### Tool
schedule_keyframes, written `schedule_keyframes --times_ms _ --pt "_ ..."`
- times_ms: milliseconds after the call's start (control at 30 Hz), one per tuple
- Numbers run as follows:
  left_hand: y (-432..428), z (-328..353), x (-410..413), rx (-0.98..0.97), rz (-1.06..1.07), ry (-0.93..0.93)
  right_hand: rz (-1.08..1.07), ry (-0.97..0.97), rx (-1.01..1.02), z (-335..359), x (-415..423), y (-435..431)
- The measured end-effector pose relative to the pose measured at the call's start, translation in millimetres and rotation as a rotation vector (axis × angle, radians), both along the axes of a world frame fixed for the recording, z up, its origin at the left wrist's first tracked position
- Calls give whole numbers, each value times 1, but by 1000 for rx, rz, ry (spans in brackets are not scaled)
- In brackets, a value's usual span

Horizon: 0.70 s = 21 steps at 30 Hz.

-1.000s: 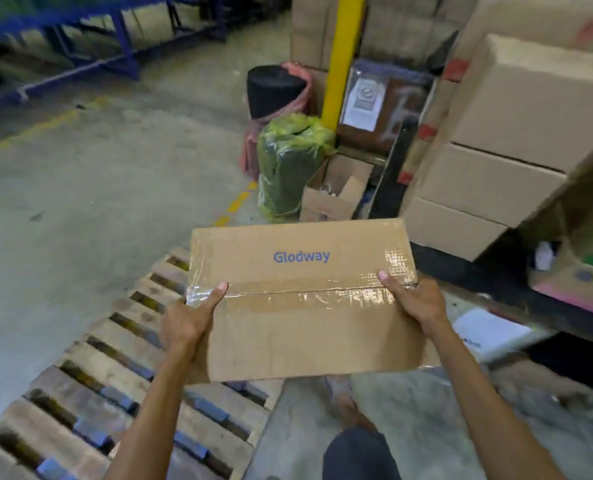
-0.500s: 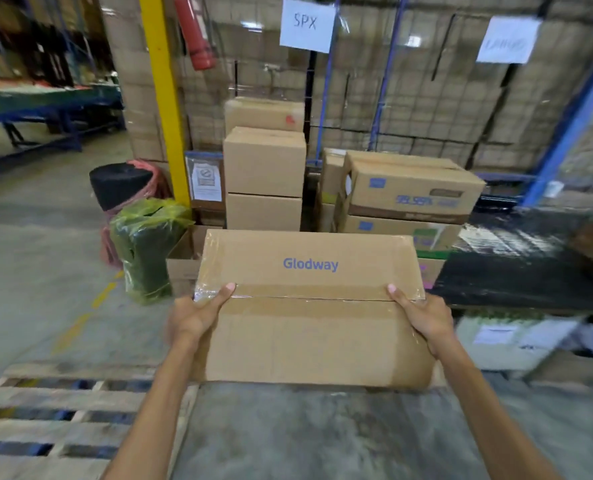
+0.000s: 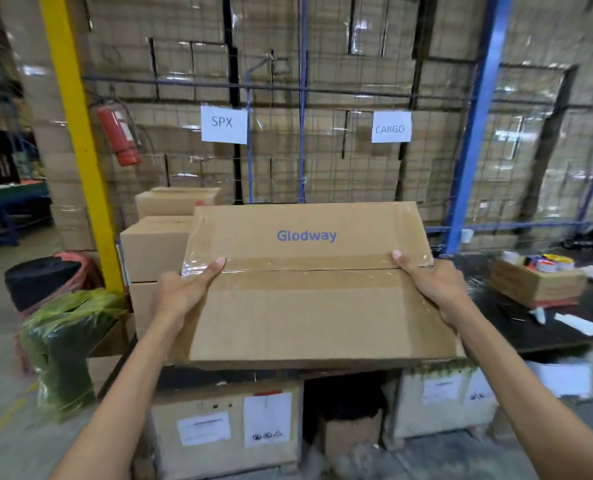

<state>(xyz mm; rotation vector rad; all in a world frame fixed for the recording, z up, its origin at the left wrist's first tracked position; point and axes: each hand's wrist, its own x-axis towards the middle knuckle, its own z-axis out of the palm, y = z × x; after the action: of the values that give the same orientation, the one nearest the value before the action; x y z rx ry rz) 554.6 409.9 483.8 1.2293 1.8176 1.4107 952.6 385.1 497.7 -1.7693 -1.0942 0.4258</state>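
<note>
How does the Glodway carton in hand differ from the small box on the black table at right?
The Glodway carton is gripped at its ends by the left hand and right hand; the small box sits unheld on the black table. The carton is taped shut; the small box is open-topped with tape rolls inside. The carton bears blue lettering; the small box shows none. Both are brown cardboard.

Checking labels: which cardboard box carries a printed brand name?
The Glodway box, gripped by left hand and right hand; stacked boxes behind it show none.
</note>
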Motion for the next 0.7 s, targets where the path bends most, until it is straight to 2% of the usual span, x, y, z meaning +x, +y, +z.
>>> schedule_keyframes --times_ms 267,367,600,700 --pt "157 87 27 90 -17 45 94 99 128 76 38 157" --pt "216 110 38 104 -72 -8 154 127 134 100 49 219" --pt "328 148 60 63 -194 -113 309 175 -51 144 97 341" --pt "366 148 64 38 -195 -124 376 154 -61 151 119 382"
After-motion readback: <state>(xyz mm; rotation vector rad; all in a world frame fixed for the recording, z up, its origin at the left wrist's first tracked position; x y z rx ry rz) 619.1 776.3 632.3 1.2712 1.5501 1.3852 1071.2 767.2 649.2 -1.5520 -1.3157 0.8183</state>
